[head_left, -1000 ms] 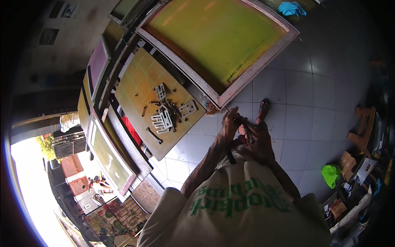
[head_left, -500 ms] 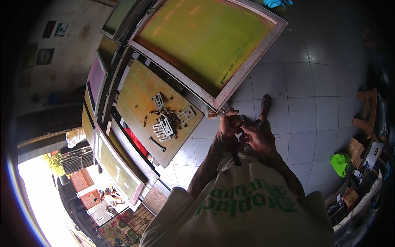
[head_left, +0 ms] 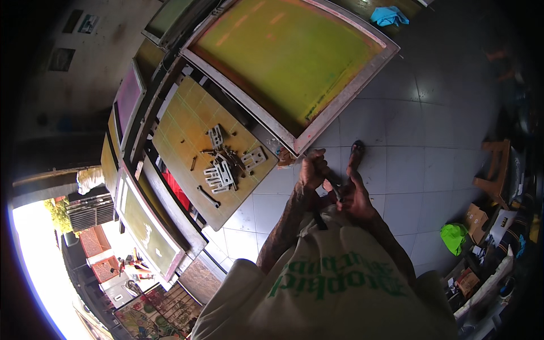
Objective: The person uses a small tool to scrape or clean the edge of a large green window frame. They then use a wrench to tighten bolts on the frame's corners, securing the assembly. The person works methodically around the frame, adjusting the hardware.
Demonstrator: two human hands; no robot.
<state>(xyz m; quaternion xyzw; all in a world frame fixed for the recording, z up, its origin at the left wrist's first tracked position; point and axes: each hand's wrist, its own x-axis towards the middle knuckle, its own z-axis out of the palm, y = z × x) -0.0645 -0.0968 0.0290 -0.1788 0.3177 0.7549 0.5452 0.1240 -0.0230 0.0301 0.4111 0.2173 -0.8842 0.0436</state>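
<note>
My left hand (head_left: 313, 171) is closed in a fist just below the near corner of a large screen-printing frame (head_left: 294, 144) with yellow-green mesh. Beside it on the right, my right hand (head_left: 355, 198) is curled around a dark, slim rod-like tool (head_left: 335, 190) that lies between the two hands. Its exact kind is too small to tell. What the left fist holds, if anything, is hidden by its fingers. On a tan board (head_left: 175, 122) to the left lie slotted metal plates (head_left: 219, 174), a pile of bolts (head_left: 226, 156) and an open-ended wrench (head_left: 209, 196).
More framed screens (head_left: 148, 226) stand along the press on the left. A wooden stool (head_left: 494, 170), a bright green cloth (head_left: 453, 238) and a cardboard box (head_left: 475, 218) are at the right. A blue cloth (head_left: 390, 16) lies at the top. Grey tiles (head_left: 408, 164) cover the floor.
The dark tool has turned: it pointed up to the right by my right hand and now slants between both hands. The right-hand fingers have shifted upright. The whole view has moved slightly.
</note>
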